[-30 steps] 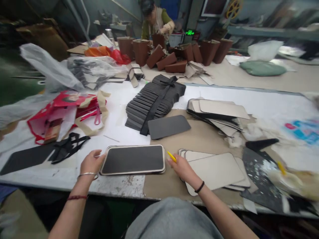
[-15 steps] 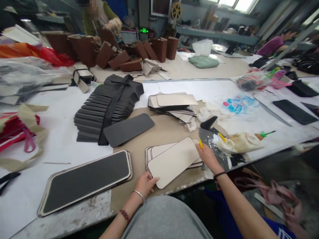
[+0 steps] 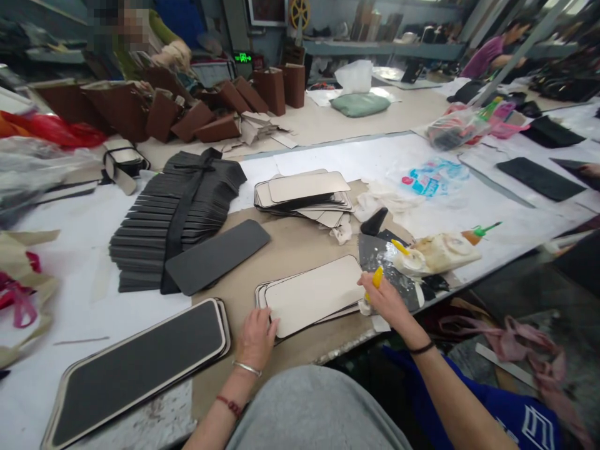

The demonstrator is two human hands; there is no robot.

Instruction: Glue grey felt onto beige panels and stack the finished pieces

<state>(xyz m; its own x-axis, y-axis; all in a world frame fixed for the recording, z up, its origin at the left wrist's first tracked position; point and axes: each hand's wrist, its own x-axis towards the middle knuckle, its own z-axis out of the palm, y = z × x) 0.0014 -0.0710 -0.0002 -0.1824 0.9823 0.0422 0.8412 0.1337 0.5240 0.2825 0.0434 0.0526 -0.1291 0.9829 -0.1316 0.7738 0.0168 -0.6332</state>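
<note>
My left hand (image 3: 256,337) lies flat with its fingers on the left end of a stack of beige rounded boards (image 3: 315,294) on the brown paper. At the stack's right end my right hand (image 3: 382,299) is closed on a yellow-handled tool (image 3: 376,277). A second stack, boards faced with black material (image 3: 135,365), lies to the left near the table edge. One loose black panel (image 3: 216,255) rests above it.
A tied bundle of black panels (image 3: 175,209) and another beige board pile (image 3: 304,194) sit further back. A glue-smeared dark sheet (image 3: 389,262) and a glue bottle (image 3: 445,250) lie right of my hand. Brown boxes (image 3: 206,115) and a co-worker are across the table.
My view swung right. My left hand left the black-faced stack and came to the beige stack's left end. The right hand slid to that stack's right end, still holding the yellow tool.
</note>
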